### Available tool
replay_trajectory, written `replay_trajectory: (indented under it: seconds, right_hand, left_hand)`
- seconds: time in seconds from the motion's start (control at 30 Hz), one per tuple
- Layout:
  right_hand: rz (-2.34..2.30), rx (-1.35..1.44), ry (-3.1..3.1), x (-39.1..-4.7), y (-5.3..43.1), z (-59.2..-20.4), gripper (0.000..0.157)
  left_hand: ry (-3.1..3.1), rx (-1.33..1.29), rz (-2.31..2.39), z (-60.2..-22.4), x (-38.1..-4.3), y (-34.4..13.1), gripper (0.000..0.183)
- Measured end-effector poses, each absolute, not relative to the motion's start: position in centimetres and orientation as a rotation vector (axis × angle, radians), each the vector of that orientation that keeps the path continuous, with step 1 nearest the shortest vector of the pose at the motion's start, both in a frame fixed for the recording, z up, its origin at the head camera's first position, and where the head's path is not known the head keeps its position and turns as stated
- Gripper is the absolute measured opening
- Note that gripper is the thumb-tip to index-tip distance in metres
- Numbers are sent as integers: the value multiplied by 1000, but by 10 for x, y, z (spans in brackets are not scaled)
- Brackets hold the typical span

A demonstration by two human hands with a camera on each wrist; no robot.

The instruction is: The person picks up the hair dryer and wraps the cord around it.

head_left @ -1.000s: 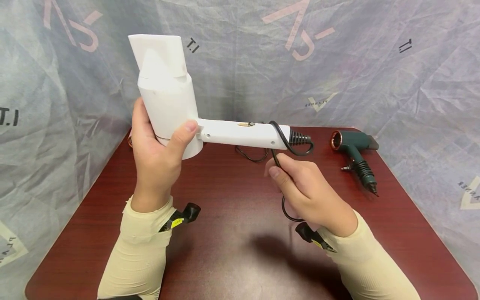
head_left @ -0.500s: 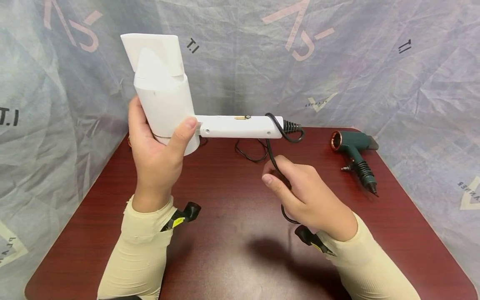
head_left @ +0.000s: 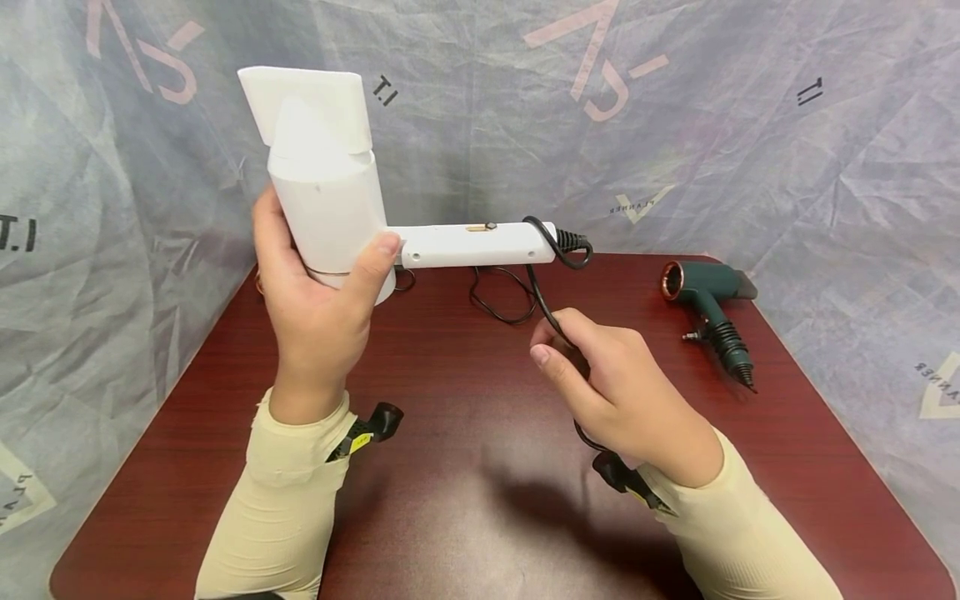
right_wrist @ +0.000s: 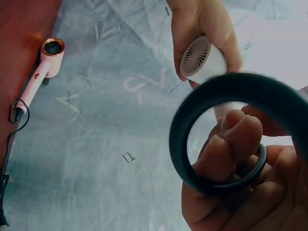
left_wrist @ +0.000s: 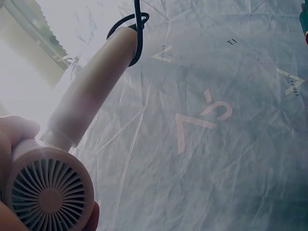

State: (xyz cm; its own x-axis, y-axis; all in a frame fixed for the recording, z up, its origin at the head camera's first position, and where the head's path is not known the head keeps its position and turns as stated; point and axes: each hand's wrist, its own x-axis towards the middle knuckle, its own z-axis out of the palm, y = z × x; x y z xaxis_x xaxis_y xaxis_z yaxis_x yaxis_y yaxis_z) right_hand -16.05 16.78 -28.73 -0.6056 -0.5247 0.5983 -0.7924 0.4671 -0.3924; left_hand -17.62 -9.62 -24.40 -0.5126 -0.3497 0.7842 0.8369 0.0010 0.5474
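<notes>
A white hair dryer (head_left: 326, 212) is held up above the table by my left hand (head_left: 315, 317), its fingers and thumb wrapped round the barrel. The nozzle points up and the handle reaches to the right. In the left wrist view the vented back end (left_wrist: 50, 199) of the dryer faces the camera. A black cord (head_left: 542, 293) loops once round the handle's end and runs down to my right hand (head_left: 622, 387). The curled fingers of that hand grip the cord. In the right wrist view a blurred cord loop hangs close before these fingers.
A dark green hair dryer (head_left: 712, 283), cord wound round its handle, lies at the right of the red-brown table (head_left: 450, 383). A pink hair dryer (right_wrist: 36, 82) lies on the table in the right wrist view, mostly hidden in the head view. Grey sheeting (head_left: 465, 108) stands behind.
The handle end of the white hair dryer has risen and shifted left, and the nozzle has moved slightly left. My right hand keeps its grip on the cord, almost in place.
</notes>
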Motion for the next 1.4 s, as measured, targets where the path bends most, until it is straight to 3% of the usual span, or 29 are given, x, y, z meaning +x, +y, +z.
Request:
replay_trajectory:
  seconds: [0.27,0.77,1.4]
  right_hand:
    - [924,1069,-2309,-160,170,-285,6]
    - [955,1022,-2295,-157,170,-284,21]
    - [881,1003,-2182,-163,185,-277,13]
  left_hand:
    - [-1366,-536,-1621,-244,-177,-95,72]
    - [-1331,-570,-1561,-244,-180,-97,77]
    - [-1670,-581,-1410,-244,-172,-101,72]
